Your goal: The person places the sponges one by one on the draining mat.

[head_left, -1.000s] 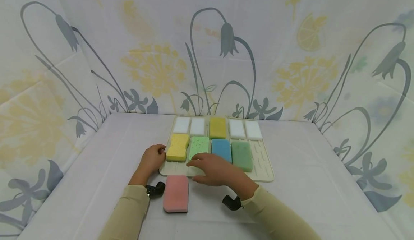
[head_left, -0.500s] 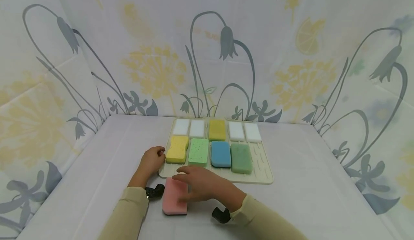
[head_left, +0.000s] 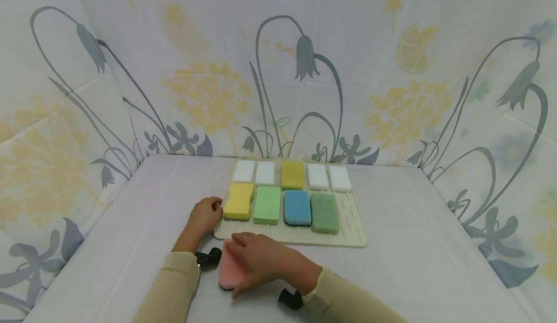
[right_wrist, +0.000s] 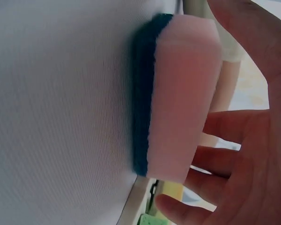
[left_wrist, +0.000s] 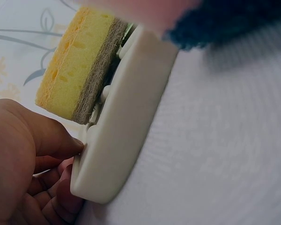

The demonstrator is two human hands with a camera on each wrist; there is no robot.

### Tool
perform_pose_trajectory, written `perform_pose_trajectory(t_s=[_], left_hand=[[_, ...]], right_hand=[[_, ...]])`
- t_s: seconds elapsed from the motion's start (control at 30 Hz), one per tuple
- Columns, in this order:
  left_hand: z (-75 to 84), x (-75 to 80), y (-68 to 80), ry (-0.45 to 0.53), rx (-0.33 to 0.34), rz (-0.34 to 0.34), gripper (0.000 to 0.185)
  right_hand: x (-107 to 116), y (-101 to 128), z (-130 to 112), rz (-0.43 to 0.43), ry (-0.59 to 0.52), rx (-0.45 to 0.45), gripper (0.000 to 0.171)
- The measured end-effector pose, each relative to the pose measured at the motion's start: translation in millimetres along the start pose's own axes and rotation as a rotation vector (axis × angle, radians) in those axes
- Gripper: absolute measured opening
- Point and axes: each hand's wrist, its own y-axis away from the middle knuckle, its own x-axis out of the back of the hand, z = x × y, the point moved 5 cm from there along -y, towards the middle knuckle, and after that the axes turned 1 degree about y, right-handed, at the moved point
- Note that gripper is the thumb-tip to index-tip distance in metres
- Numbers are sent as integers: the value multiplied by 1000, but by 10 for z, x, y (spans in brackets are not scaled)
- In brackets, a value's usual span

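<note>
The right hand (head_left: 261, 260) lies over the pink sponge (head_left: 229, 270), which sits on the white counter (head_left: 413, 265) just near of the cream drying mat (head_left: 357, 236), close to the mat's near left corner. In the right wrist view the grip is spread around the sponge, thumb (right_wrist: 253, 37) along one side and fingers (right_wrist: 225, 131) curved towards the other, and I cannot tell whether they already squeeze it. The sponge lies flat, pink foam up and its dark blue scouring layer (right_wrist: 143, 98) down on the counter, with its long axis running near to far, in line with the sponges on the mat. To do this pick-up well, I judge that the thumb and fingers should close on the two long sides near the middle, lightly enough not to crush the soft foam, and lift it level so that the scouring face stays down. The left hand (head_left: 204, 216) rests at the mat's left edge, its fingers curled against the rim (left_wrist: 126, 136) beside the yellow sponge (head_left: 238, 201); keeping that hold should stop the mat sliding. On the mat's near row, the space to the right of the dark green sponge (head_left: 324, 212) is bare.
</note>
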Motion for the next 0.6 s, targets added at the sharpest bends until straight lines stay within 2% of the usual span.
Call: perform_pose_trajectory(t_s=[0.3,0.6], left_hand=[[-9,-8,-1,-5,2,1,39],[-9,-2,7,-3,8,-4,40]], right_hand=[[-24,-36,-69,-8,12,-32,101],[23,-32,-78,47,41,-10,91]])
